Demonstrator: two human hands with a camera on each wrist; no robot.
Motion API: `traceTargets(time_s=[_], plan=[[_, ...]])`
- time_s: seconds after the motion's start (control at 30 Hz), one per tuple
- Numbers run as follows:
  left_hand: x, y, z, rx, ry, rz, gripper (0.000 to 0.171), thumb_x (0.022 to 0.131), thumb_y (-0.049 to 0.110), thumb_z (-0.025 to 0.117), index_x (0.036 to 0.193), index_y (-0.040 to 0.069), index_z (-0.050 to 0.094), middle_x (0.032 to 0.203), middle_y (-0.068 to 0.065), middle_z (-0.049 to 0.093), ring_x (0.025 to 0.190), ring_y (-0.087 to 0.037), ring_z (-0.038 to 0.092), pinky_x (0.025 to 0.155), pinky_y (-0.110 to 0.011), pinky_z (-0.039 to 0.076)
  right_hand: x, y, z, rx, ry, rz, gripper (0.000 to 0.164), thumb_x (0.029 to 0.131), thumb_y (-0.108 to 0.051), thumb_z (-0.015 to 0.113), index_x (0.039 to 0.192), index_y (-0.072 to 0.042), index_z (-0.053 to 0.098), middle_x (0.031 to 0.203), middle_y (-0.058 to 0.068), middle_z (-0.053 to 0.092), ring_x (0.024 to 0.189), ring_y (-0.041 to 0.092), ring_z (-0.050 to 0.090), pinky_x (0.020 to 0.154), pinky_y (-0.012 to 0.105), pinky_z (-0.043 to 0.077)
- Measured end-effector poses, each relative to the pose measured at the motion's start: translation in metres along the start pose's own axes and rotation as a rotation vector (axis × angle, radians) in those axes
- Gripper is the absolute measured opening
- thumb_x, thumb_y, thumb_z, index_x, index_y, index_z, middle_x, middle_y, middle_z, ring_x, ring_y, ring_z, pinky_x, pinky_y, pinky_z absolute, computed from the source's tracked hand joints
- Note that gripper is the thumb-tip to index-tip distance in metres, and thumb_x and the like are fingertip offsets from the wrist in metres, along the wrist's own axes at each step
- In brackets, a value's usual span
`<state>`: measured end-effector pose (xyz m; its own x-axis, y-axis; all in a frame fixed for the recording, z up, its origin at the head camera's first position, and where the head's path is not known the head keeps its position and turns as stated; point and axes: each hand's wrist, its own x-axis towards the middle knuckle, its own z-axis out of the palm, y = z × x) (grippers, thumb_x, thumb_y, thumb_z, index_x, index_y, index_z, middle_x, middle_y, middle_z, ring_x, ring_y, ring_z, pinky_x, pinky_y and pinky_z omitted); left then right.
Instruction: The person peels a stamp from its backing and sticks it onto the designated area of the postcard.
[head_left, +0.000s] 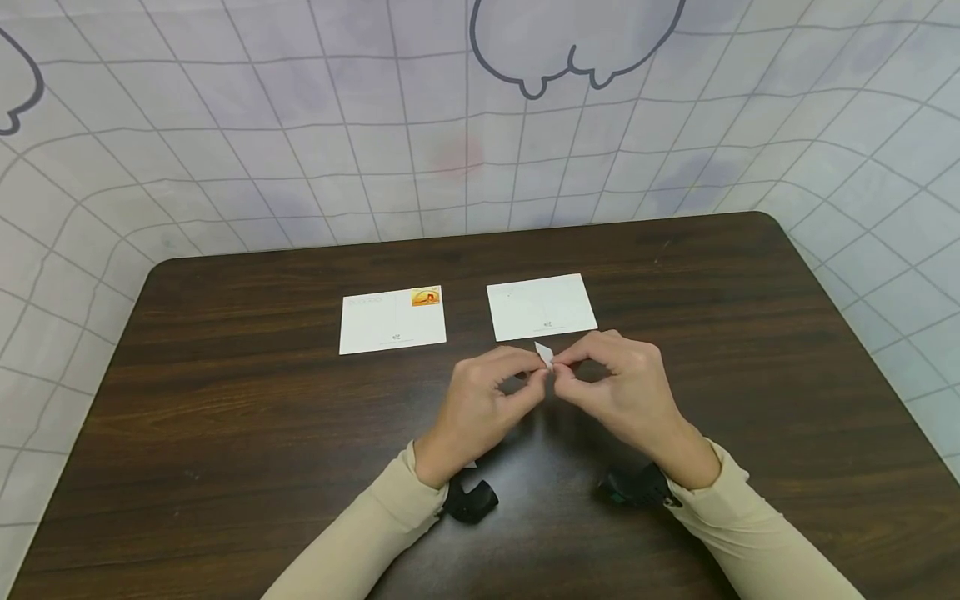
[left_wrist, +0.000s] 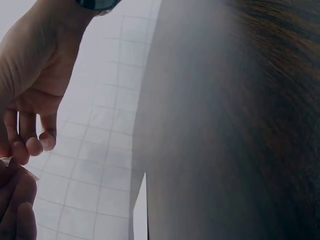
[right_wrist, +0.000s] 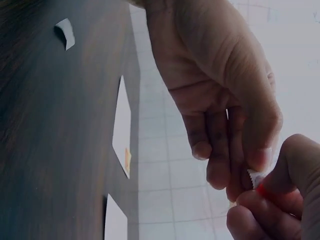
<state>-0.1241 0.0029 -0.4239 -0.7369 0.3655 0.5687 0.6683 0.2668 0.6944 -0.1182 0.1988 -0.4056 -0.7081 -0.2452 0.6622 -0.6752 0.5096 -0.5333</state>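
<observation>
Above the table, my left hand (head_left: 480,404) and right hand (head_left: 633,396) meet fingertip to fingertip. Between them is a small white postage stamp (head_left: 544,353), pinched by thumb and forefinger on each side. In the right wrist view the stamp (right_wrist: 254,177) shows a toothed edge and a bit of red; the fingers cover most of it. Just beyond the hands lies a white postcard (head_left: 542,308) with small print at its lower edge. To its left, another postcard (head_left: 392,323) bears an orange-yellow stamp (head_left: 425,296) in its top right corner.
A small curled white paper scrap (right_wrist: 66,34) lies on the dark wooden table (head_left: 225,400), mostly hidden by the left wrist in the head view. Black wrist devices hang under both cuffs. A white gridded cloth (head_left: 450,150) rises behind the table's far edge.
</observation>
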Motion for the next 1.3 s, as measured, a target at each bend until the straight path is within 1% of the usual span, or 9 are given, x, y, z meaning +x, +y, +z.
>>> traceTargets(time_s=[0.17,0.33,0.53,0.63,0.77,0.97,1.1,1.2,1.3], plan=[[0.0004,0.0005,-0.0009,0.004,0.004,-0.012,0.009,0.094,0.002,0.069,0.093,0.004,0.078,0.091,-0.007,0.079,0.081,-0.014,0.072,0.072,-0.036,0.063,0.0002,0.0009,-0.0001,-0.005,-0.003,-0.013,0.02,0.073,0.005,0.077,0.083,-0.012,0.081,0.073,-0.003,0.076,0.064,0.013,0.066,0.061,0.018,0.047],[0.0003,0.0013,-0.0015,0.024,-0.009,-0.049,0.009,0.097,0.006,0.068,0.095,0.005,0.077,0.09,-0.005,0.077,0.079,-0.012,0.069,0.069,-0.033,0.061,-0.0003,0.001,0.0001,-0.022,-0.011,-0.014,0.018,0.074,0.003,0.078,0.084,-0.012,0.081,0.073,-0.003,0.076,0.067,0.01,0.066,0.063,0.019,0.049],[-0.0007,0.0009,-0.0004,0.041,-0.019,-0.077,0.01,0.097,0.007,0.068,0.097,0.005,0.077,0.092,-0.006,0.078,0.08,-0.013,0.069,0.065,-0.035,0.06,0.0002,0.0011,0.0023,-0.074,0.01,-0.091,0.02,0.071,0.007,0.077,0.082,-0.01,0.08,0.07,-0.003,0.075,0.066,0.011,0.063,0.062,0.022,0.051],[-0.0008,0.0011,-0.0007,0.043,-0.024,-0.089,0.01,0.098,0.008,0.068,0.098,0.005,0.077,0.093,-0.007,0.078,0.08,-0.013,0.069,0.064,-0.034,0.059,0.001,0.0015,0.002,-0.066,0.014,-0.105,0.021,0.071,0.008,0.077,0.082,-0.01,0.08,0.069,-0.003,0.074,0.065,0.011,0.063,0.062,0.022,0.051],[-0.0003,0.001,-0.0014,0.033,-0.03,-0.108,0.012,0.098,0.009,0.067,0.099,0.005,0.078,0.093,-0.006,0.078,0.079,-0.013,0.068,0.063,-0.036,0.059,0.0016,0.0017,0.0005,-0.049,-0.003,-0.109,0.022,0.071,0.007,0.078,0.084,-0.01,0.081,0.071,-0.003,0.075,0.066,0.011,0.065,0.064,0.024,0.052],[-0.0002,0.0007,-0.0014,0.027,-0.039,-0.126,0.013,0.099,0.01,0.066,0.1,0.006,0.078,0.093,-0.005,0.077,0.079,-0.012,0.067,0.062,-0.038,0.058,0.0011,0.002,0.0006,-0.062,-0.005,-0.12,0.022,0.071,0.008,0.077,0.085,-0.009,0.081,0.071,-0.003,0.075,0.066,0.011,0.065,0.063,0.024,0.052],[0.0001,0.0006,-0.0015,0.031,-0.038,-0.125,0.013,0.099,0.011,0.066,0.1,0.006,0.078,0.093,-0.006,0.077,0.078,-0.012,0.067,0.061,-0.035,0.058,0.0007,0.0029,0.001,-0.094,-0.013,-0.135,0.021,0.072,0.008,0.076,0.085,-0.009,0.081,0.071,-0.003,0.075,0.066,0.011,0.064,0.062,0.025,0.051],[0.0,-0.0002,-0.0012,0.035,-0.032,-0.121,0.013,0.099,0.01,0.066,0.1,0.006,0.078,0.092,-0.006,0.077,0.078,-0.012,0.067,0.06,-0.031,0.057,0.001,0.0036,0.0013,-0.12,-0.023,-0.15,0.02,0.073,0.007,0.076,0.085,-0.009,0.08,0.071,-0.003,0.075,0.066,0.012,0.064,0.062,0.026,0.051],[-0.0001,-0.0011,-0.0009,0.036,-0.03,-0.118,0.013,0.099,0.01,0.065,0.099,0.006,0.077,0.091,-0.005,0.077,0.077,-0.011,0.066,0.06,-0.029,0.056,0.0015,0.004,0.0014,-0.128,-0.027,-0.164,0.019,0.074,0.007,0.076,0.085,-0.008,0.079,0.072,-0.002,0.075,0.066,0.012,0.064,0.062,0.028,0.052]])
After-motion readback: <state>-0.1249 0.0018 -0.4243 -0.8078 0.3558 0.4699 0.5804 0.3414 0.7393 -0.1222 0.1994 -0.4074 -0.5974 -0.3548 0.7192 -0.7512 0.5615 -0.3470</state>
